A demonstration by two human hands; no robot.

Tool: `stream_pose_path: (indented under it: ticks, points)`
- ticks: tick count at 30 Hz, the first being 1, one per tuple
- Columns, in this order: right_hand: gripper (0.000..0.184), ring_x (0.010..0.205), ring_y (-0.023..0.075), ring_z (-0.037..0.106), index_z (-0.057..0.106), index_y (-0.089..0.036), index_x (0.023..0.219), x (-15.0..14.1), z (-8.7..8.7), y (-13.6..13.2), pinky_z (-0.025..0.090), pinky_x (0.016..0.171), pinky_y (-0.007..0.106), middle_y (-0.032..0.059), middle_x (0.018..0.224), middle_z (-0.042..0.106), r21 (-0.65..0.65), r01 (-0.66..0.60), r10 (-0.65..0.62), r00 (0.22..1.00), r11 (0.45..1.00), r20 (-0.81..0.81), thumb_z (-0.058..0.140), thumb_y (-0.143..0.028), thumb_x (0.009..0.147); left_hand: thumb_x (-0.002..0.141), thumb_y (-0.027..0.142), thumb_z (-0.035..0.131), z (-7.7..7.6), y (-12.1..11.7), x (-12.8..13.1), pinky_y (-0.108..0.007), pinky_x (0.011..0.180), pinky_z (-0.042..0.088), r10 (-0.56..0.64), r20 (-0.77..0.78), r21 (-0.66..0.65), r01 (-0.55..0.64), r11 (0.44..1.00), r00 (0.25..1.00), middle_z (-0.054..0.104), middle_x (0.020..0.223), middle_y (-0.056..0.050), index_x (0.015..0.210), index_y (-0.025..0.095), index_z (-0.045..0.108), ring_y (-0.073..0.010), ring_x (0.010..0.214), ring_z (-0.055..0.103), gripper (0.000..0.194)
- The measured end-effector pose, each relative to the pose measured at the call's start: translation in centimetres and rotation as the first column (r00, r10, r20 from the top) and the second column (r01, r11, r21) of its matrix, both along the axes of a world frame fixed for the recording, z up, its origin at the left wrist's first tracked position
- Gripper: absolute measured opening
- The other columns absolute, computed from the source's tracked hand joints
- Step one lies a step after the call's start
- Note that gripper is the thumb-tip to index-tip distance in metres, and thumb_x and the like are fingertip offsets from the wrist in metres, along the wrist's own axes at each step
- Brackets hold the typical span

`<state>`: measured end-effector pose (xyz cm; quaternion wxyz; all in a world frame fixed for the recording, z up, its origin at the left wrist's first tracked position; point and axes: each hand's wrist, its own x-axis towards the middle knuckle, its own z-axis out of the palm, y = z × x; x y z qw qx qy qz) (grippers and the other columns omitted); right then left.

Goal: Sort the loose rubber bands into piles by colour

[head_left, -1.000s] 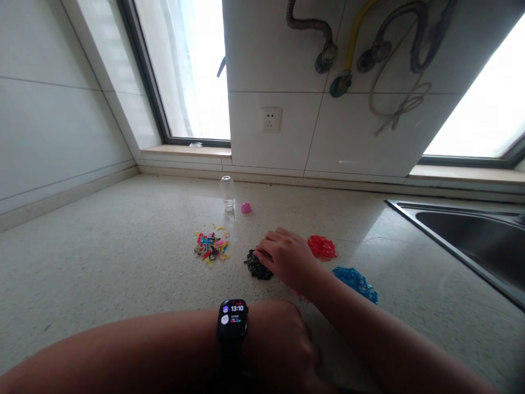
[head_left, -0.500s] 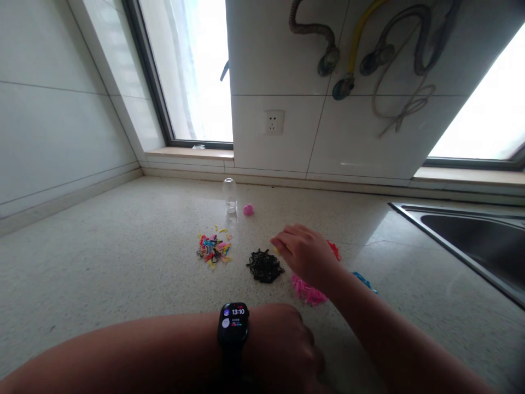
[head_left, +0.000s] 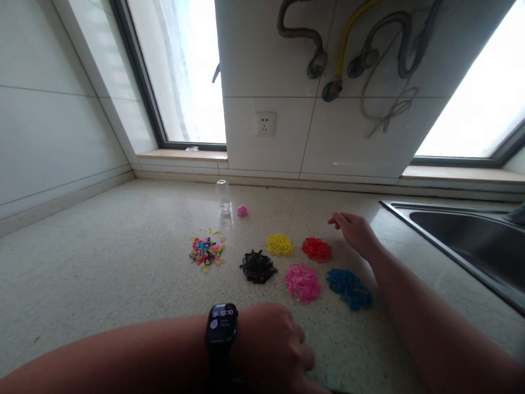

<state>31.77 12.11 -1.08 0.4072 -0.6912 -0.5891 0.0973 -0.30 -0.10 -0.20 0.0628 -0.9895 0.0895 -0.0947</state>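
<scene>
Worktop: a pale speckled worktop (head_left: 123,262) runs below a white tiled wall (head_left: 266,153); a dark-framed window (head_left: 180,71) glows at left, a stainless-steel sink (head_left: 463,232) sits at right
Heaps: small multicoloured bands (head_left: 208,251) lie left of five sorted heaps; black bands (head_left: 258,267), yellow bands (head_left: 279,245), red bands (head_left: 316,249), bright pink bands (head_left: 302,283) and blue bands (head_left: 348,288)
Right hand: the person's right hand (head_left: 355,232) extends just beyond the red heap, palm down; fingers partly curled, any pinch impossible to tell
Left hand: the left hand (head_left: 270,339), wearing a black square-faced smartwatch (head_left: 222,323), crosses the foreground knuckles up; fingers bent, contents hidden
</scene>
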Motion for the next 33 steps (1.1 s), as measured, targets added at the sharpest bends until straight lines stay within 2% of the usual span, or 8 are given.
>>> stream_pose_path:
  ticks: [5,9,15,27,30,33]
  points:
    - [0.051,0.051,0.0129,0.043,0.076,-0.012,0.078,0.6,-1.5,1.5,0.032,0.050,0.028,0.0042,0.062,0.059,-0.088,-0.073,0.068,0.995,0.993,-0.067,0.047,-0.053,0.084,0.096,0.030,0.054,-0.2,0.0,-0.1,-0.030,0.042,0.034,-0.003,0.009,0.027,0.003,1.000,1.000,0.057,0.068,0.003,0.118,0.032,0.064,-0.0160,0.060,0.058,0.023]
    - [0.051,0.054,0.0136,0.047,0.076,-0.011,0.081,0.4,-1.9,1.9,0.034,0.053,0.028,0.0039,0.063,0.059,-0.112,-0.147,0.144,0.989,0.983,-0.039,0.046,-0.051,0.085,0.097,0.029,0.053,-0.2,0.0,-0.1,-0.030,0.044,0.037,-0.024,0.034,0.017,0.023,1.000,0.999,0.056,0.067,0.004,0.122,0.029,0.063,-0.0153,0.060,0.057,0.026]
    - [0.050,0.053,0.0137,0.047,0.077,-0.011,0.082,0.8,-2.4,2.2,0.034,0.054,0.030,0.0029,0.062,0.059,-0.130,-0.144,0.143,0.990,0.981,-0.013,0.046,-0.050,0.086,0.096,0.028,0.053,-0.3,-0.2,0.0,-0.030,0.045,0.037,-0.031,0.014,0.030,0.031,0.999,0.999,0.054,0.065,0.004,0.121,0.028,0.062,-0.0157,0.060,0.059,0.026]
    - [0.047,0.056,0.0149,0.050,0.077,-0.011,0.082,0.5,-2.2,2.3,0.036,0.056,0.029,0.0051,0.064,0.063,-0.150,-0.136,0.136,0.991,0.979,-0.006,0.046,-0.046,0.087,0.097,0.027,0.052,-0.1,-0.5,-0.2,-0.030,0.045,0.034,-0.029,0.089,0.051,0.024,0.998,0.996,0.051,0.062,0.004,0.118,0.027,0.064,-0.0137,0.058,0.054,0.024]
    - [0.048,0.056,0.0149,0.051,0.077,-0.011,0.083,0.5,-2.2,2.3,0.036,0.056,0.029,0.0053,0.065,0.064,-0.161,-0.133,0.135,0.991,0.978,0.002,0.046,-0.046,0.087,0.097,0.025,0.052,0.4,-0.1,-0.4,-0.029,0.044,0.032,-0.043,0.152,0.060,0.034,0.998,0.987,0.050,0.062,0.005,0.123,0.025,0.061,-0.0127,0.055,0.051,0.028]
    - [0.047,0.056,0.0147,0.052,0.078,-0.011,0.084,0.7,-2.3,2.5,0.036,0.056,0.029,0.0056,0.067,0.065,-0.172,-0.128,0.132,0.991,0.977,0.015,0.047,-0.047,0.087,0.098,0.032,0.049,1.9,1.6,-1.0,-0.030,0.043,0.028,-0.015,0.223,0.091,-0.006,0.996,0.975,0.049,0.060,0.005,0.119,0.022,0.062,-0.0127,0.051,0.047,0.026]
